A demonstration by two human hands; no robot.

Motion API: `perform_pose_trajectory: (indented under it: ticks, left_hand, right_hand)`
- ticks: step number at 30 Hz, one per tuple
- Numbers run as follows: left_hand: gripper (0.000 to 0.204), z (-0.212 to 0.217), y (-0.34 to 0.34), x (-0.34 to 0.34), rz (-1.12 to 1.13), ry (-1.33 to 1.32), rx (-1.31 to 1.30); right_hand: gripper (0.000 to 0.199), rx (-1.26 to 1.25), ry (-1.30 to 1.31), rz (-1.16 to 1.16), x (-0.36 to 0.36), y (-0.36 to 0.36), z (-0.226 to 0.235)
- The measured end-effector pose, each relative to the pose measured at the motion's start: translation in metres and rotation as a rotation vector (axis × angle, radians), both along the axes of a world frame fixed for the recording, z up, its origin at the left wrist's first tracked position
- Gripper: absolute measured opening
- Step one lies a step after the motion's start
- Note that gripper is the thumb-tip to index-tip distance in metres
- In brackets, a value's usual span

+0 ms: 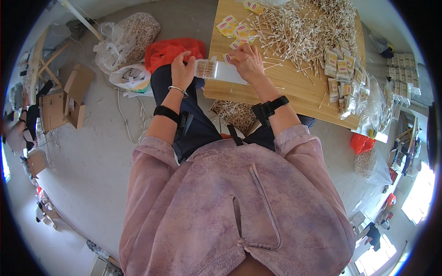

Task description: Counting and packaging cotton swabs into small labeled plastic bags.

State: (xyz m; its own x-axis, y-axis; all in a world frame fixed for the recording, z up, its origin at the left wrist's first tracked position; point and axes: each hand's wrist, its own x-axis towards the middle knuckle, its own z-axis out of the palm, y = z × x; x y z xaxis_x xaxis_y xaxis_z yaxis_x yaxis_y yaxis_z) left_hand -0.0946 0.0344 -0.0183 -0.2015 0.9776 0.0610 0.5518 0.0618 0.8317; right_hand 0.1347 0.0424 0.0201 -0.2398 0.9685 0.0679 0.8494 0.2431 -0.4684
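At the near left corner of the wooden table, my left hand [183, 71] holds one end of a clear pack of cotton swabs [206, 69], its sticks lying side by side. My right hand [248, 63] is closed, with thumb and fingers pinching a small yellow and white card [227, 58] just right of the pack. Under that hand a flat white strip [232, 74] reaches from the pack across the table top; whether it joins the pack I cannot tell. More yellow and white cards [242, 31] lie on the table beyond my right hand.
A big heap of loose cotton swabs [308, 27] covers the table's [285, 94] far side. Filled swab packs [343, 69] pile along its right edge. Left of the table are a red bag [172, 51] and a clear sack [131, 39]. Under it sits a swab-filled container [234, 115].
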Motion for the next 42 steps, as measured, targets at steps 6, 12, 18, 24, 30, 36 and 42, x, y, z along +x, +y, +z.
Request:
perform_pose_trajectory:
  ticks: [6,12,18,24,30,36,42]
  left_hand:
    - [0.039,-0.005,-0.003,0.002,-0.041,-0.127,-0.156]
    - [0.056,-0.015,0.001,-0.003,-0.147,-0.071,-0.256]
    - [0.061,-0.012,0.001,0.004,-0.173,-0.086,-0.217]
    - [0.057,-0.015,0.001,0.006,-0.172,-0.113,-0.166]
    - [0.052,-0.013,0.0,0.01,-0.143,-0.139,-0.191]
    - [0.048,-0.008,0.0,0.013,-0.127,-0.102,-0.182]
    - [0.045,-0.005,0.0,0.016,-0.115,-0.121,-0.211]
  right_hand:
    - [0.027,-0.027,0.012,-0.023,-0.001,0.003,0.0]
    - [0.026,-0.104,-0.036,-0.003,-0.003,0.009,0.006]
    - [0.023,-0.112,0.005,-0.031,-0.005,0.006,0.002]
    - [0.029,-0.193,0.325,-0.196,-0.011,0.003,0.004]
    - [0.03,-0.549,0.793,-0.362,-0.026,0.001,0.019]
    - [0.016,-0.64,0.788,-0.429,-0.042,-0.011,0.008]
    - [0.014,-0.508,0.454,-0.352,-0.045,-0.008,-0.001]
